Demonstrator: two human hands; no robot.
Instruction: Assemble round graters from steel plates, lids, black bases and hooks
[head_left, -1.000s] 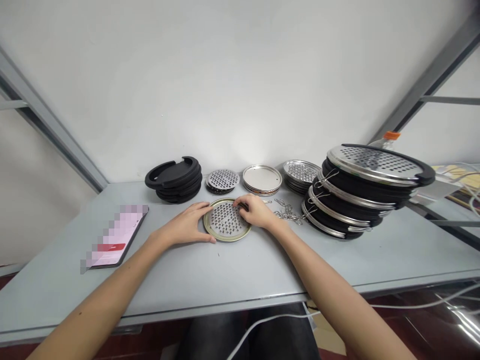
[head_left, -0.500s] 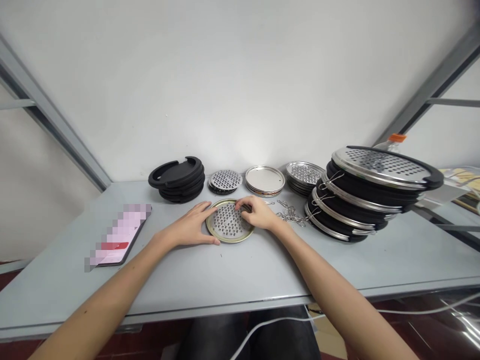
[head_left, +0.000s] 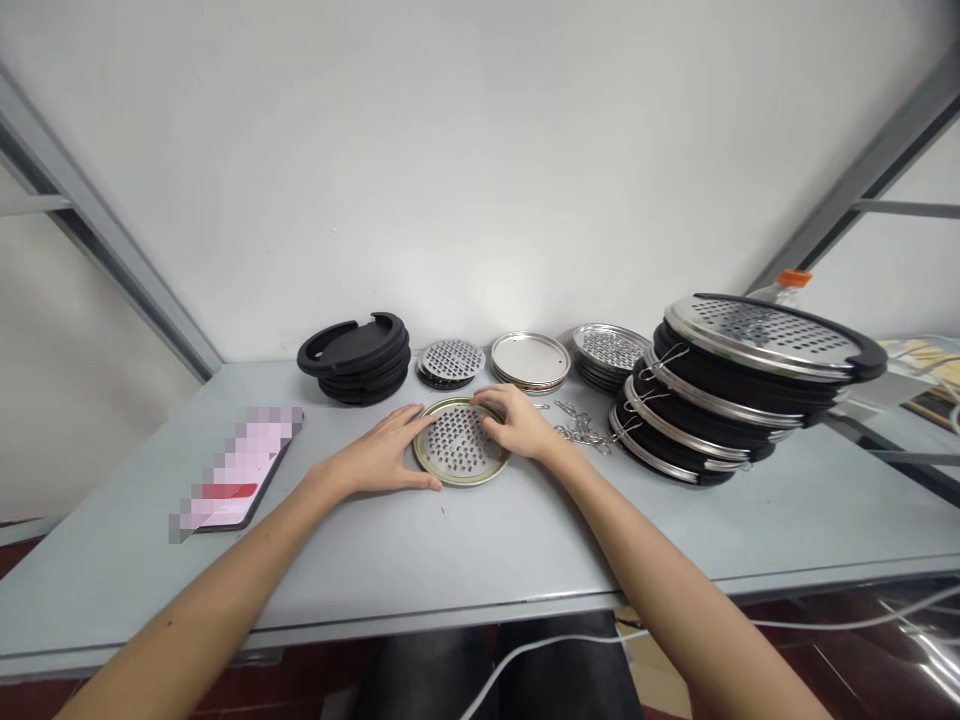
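Note:
In front of me a perforated grater plate (head_left: 454, 447) lies inside a gold-edged metal ring (head_left: 466, 481), flat on the table. My left hand (head_left: 384, 450) rests at the left rim, thumb and fingers spread, touching the edge. At the upper right rim, my right hand (head_left: 517, 422) curls its fingers over the edge. Its thumb is bent above the plate's surface. The far right part of the ring is hidden under that hand. Just right of it lie several small wire clips (head_left: 581, 428).
Along the wall stand stacks of black rings (head_left: 360, 362), small grater discs (head_left: 453, 358), plain metal lids (head_left: 530, 357) and rimmed grater discs (head_left: 611, 347). A tall leaning stack of clipped black-and-metal graters (head_left: 705, 420) stands right. A phone (head_left: 251, 470) lies left; an orange-capped bottle (head_left: 787, 288) is behind.
The fingers of my right hand have shifted very slightly at the rim, with the thumb a little further right. My left hand, the ring and the plate look almost unchanged.

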